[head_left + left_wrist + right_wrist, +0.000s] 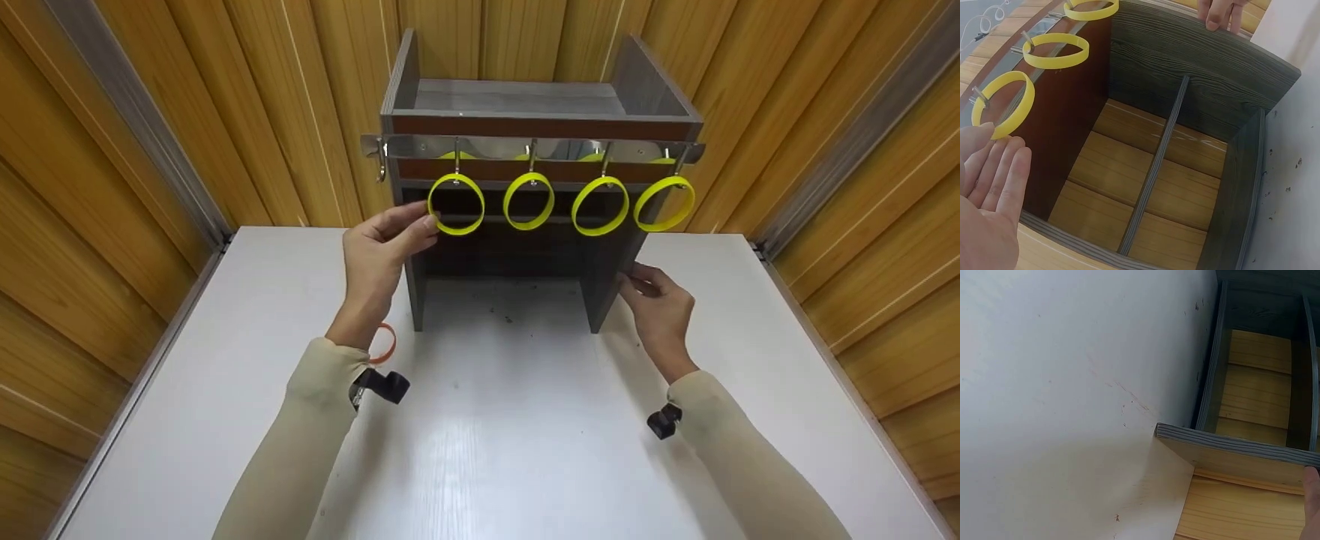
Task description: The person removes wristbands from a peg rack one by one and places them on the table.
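Yellow rings hang from hooks on a metal rail (495, 146) across the front of a grey shelf (600, 300). My left hand (386, 247) pinches the lower left rim of the leftmost yellow ring (480, 219), with the thumb in front and the fingertips behind; that hand also shows in the left wrist view, where the ring (1015, 121) is tilted on its hook. At the shelf's right side panel, my right hand (660, 307) holds the front edge with bent fingers. In the right wrist view only one fingertip (1311, 481) shows, against that panel.
An orange ring (386, 352) is on the white table (480, 450), partly hidden by my left wrist. A bare hook (381, 165) is at the rail's left end. Wood-patterned walls (112, 187) enclose the table at the back and sides.
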A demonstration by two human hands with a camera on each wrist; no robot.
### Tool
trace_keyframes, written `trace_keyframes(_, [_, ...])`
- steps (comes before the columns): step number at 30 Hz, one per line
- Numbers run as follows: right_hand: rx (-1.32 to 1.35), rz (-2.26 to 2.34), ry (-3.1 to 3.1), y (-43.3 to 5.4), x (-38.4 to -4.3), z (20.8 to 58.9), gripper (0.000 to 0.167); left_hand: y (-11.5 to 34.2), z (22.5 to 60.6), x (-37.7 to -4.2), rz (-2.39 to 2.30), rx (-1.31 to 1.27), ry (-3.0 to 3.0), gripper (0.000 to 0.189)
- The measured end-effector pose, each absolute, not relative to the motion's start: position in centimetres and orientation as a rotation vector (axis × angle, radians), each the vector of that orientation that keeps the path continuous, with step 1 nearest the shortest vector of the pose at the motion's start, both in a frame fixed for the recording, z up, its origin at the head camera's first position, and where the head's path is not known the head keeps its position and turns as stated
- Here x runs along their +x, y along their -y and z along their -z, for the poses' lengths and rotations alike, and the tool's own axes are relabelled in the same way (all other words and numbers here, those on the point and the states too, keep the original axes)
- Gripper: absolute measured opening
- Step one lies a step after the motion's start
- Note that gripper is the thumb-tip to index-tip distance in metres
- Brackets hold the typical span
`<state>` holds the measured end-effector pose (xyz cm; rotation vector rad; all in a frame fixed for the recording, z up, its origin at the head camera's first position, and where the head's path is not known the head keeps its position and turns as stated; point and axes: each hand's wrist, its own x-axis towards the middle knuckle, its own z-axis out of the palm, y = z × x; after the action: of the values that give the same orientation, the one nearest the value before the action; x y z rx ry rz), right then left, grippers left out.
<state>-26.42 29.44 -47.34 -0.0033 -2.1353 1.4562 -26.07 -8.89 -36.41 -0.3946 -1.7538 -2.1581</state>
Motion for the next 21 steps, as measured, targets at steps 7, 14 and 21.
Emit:
trace_keyframes(7, [-0.022, -1.439, 2.14, -29.4, -26.3, 47.3, 0.022, 8.7, 36.1, -26.0, 2.177, -0.423, 1.727, 0.026])
trace_keyframes(14, [-0.028, -1.425, 2.148, -29.4, -26.3, 47.3, 0.023, 8.8, 35.7, -25.9, 2.145, -0.415, 1.726, 0.024])
trace_keyframes(21, [-0.012, -1.438, 2.125, -29.2, -26.3, 47.4, 0.021, 8.8, 35.4, -25.7, 2.13, -0.399, 1.693, 0.022])
